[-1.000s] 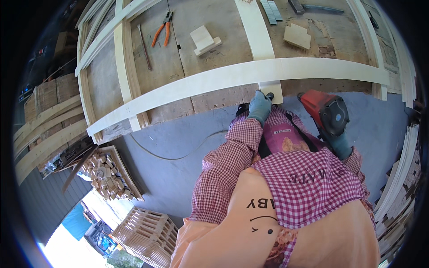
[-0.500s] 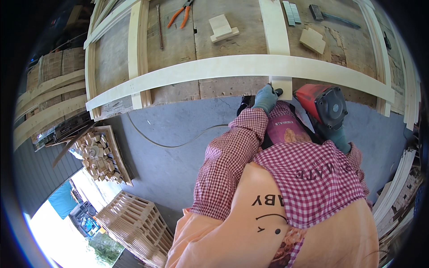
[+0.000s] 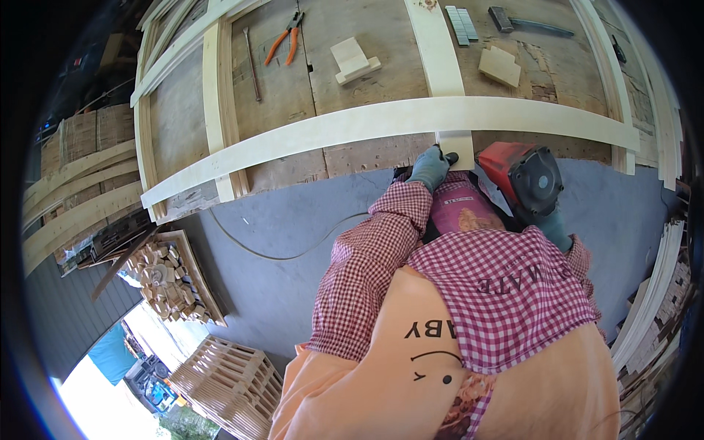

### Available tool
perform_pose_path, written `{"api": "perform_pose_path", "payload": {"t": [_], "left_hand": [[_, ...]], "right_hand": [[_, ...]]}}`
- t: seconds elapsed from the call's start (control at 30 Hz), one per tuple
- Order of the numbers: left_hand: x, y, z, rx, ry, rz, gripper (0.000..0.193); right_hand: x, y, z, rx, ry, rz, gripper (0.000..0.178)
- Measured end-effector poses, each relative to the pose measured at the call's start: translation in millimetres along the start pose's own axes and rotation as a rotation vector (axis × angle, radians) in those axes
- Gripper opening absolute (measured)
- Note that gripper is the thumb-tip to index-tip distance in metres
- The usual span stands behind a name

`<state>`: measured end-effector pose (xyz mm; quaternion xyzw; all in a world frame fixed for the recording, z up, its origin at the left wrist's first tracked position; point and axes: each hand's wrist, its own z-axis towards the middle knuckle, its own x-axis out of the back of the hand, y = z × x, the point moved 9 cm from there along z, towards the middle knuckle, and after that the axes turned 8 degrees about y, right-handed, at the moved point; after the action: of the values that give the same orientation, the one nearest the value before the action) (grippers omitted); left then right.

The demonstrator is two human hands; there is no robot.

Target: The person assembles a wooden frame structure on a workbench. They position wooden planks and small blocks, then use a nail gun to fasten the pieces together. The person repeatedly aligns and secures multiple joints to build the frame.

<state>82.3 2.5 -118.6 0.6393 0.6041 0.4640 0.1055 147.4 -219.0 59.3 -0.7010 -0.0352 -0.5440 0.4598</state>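
The nail gun (image 3: 522, 174) is red with 1 rounded black end.

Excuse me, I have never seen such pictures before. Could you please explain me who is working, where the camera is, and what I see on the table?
No machine arms here: these are a person's own two hands, in gloves. Every picture comes from a camera on the person's head, looking down; its wide lens makes straight boards look bent.

The right hand holds a red and black power tool. The left hand is at the near end of a pale cross board, which passes under a long board.

On the wooden table also lie orange-handled pliers, a thin rod, wooden blocks, small metal-coloured strips and a hammer.
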Motion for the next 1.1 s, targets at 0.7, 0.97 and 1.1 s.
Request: {"api": "perform_pose_path", "payload": {"t": [0.7, 0.97, 1.1], "left_hand": [[13.8, 24.0, -18.7, -0.168, -0.162, 0.724, 0.047], [13.5, 40.2, -20.5, -0.205, -0.138, 0.722, 0.035], [9.3, 20.4, -10.6, -0.195, -0.122, 0.703, 0.035]], "right_hand": [[10.5, 1.4, -46.6, -0.476, 0.030, 0.416, 0.030], [20.1, -23.0, -44.8, -0.469, 0.010, 0.527, 0.041], [19.8, -49.7, -26.4, 0.000, 0.004, 0.118, 0.040]]}}
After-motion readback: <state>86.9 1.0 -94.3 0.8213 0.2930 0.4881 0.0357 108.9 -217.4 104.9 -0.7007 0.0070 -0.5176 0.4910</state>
